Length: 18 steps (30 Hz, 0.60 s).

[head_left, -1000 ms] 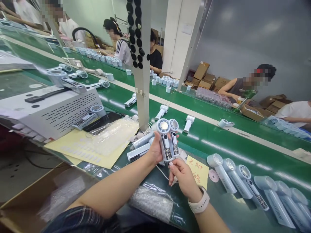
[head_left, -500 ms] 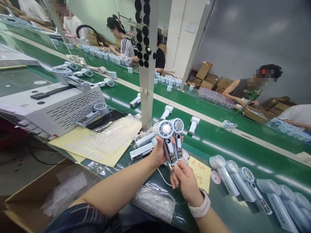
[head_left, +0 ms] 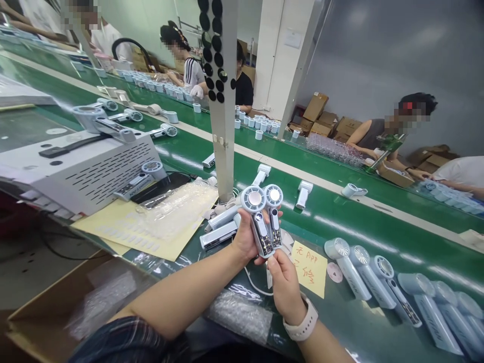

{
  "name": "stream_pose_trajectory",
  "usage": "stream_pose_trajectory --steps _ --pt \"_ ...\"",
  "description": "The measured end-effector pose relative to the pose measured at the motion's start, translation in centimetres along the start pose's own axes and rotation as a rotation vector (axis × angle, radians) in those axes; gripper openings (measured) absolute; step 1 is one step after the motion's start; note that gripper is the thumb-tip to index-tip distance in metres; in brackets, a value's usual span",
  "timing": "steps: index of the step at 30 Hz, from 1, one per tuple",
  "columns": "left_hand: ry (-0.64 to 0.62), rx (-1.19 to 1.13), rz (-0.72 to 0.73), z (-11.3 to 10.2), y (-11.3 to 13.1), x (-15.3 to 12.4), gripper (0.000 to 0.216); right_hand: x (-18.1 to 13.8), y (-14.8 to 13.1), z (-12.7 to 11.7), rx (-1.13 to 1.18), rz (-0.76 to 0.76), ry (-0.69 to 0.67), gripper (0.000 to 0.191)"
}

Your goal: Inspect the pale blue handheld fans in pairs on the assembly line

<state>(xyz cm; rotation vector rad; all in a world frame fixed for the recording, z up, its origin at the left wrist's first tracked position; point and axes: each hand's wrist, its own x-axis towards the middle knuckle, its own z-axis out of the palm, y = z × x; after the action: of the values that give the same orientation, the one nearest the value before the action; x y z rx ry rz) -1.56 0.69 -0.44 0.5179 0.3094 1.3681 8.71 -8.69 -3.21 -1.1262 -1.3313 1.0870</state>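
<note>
My left hand [head_left: 245, 238] is wrapped round the handles of two small light-blue handheld fans [head_left: 262, 217], held upright side by side with their round heads on top. My right hand [head_left: 283, 282], with a white watch on the wrist, is pinched closed just under the bottom ends of the fans, on a white cable plug [head_left: 269, 275]. Its thin white cable [head_left: 254, 284] runs off to the left over the green table [head_left: 340, 217].
Several more fans [head_left: 378, 280] lie in a row at the right, others [head_left: 221, 227] left of my hands. A yellow note [head_left: 310, 267], a yellow sticker sheet [head_left: 147, 227], a metal post [head_left: 223, 126], a white machine [head_left: 75, 161]. Other people work along the far belt.
The two fans stay in my left hand. My right hand has shifted slightly under their bottom ends; the view has wobbled a little.
</note>
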Motion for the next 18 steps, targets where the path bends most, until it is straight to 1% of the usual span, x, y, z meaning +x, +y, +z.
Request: stream_pose_trajectory --steps 4,6,8,11,13,16,18 --pt "-0.019 -0.133 -0.093 -0.1 0.7 0.2 0.069 0.0 0.0 0.3 -0.003 -0.110 0.001 0.037" --pt "-0.015 -0.196 -0.122 -0.1 1.2 0.4 0.068 0.2 0.0 0.2 0.013 -0.135 0.010 0.035" --pt "-0.030 -0.195 -0.118 -0.1 1.6 0.5 0.067 0.5 0.0 -0.1 0.025 -0.084 0.031 0.037" --pt "-0.088 -0.135 -0.114 -0.2 1.8 0.5 0.067 0.7 0.0 -0.7 0.032 0.019 0.048 0.044" --pt "-0.115 -0.085 -0.086 -0.3 1.8 0.4 0.069 0.8 0.1 -1.0 0.056 0.065 0.029 0.049" --pt "-0.108 -0.009 -0.018 -0.4 1.3 0.3 0.070 0.9 0.4 -0.9 0.156 0.131 0.005 0.051" --pt "-0.087 0.039 0.036 -0.3 0.9 0.0 0.071 0.8 0.8 -0.6 0.253 0.161 0.044 0.051"
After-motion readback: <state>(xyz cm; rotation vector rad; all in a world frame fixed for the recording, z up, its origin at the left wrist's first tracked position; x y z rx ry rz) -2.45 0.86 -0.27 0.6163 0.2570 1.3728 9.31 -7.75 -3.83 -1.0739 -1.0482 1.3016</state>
